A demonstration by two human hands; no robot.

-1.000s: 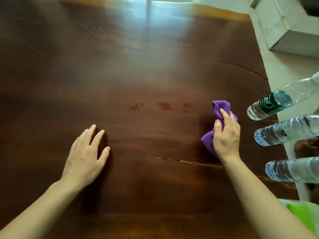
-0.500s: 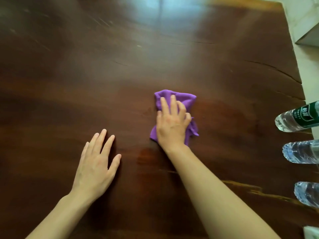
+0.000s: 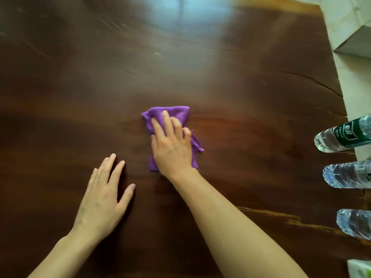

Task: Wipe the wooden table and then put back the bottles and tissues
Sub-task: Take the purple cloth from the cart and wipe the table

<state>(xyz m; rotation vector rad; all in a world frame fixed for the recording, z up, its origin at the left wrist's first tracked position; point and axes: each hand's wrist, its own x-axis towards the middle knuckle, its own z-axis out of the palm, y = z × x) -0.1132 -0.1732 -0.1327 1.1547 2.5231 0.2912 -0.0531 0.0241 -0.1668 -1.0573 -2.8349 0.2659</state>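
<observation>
A dark wooden table (image 3: 230, 81) fills the view. My right hand (image 3: 172, 145) presses a crumpled purple cloth (image 3: 170, 113) flat on the table's middle. My left hand (image 3: 102, 197) lies flat on the wood to the lower left, fingers apart and holding nothing. Three clear water bottles stand along the right edge: one with a green label (image 3: 345, 135), a second (image 3: 345, 174) below it, a third (image 3: 353, 223) lower still. A corner of a tissue pack (image 3: 359, 269) with green print shows at the bottom right.
Cracks run through the wood at the right (image 3: 313, 83) and a light streak (image 3: 281, 217) crosses the lower right. Beyond the table's right edge lies pale floor (image 3: 353, 81), with a white block (image 3: 355, 31) at the top right.
My right hand has slid the purple cloth leftward from the table's right side to its middle, over the stains seen earlier. My left hand has stayed planted.
</observation>
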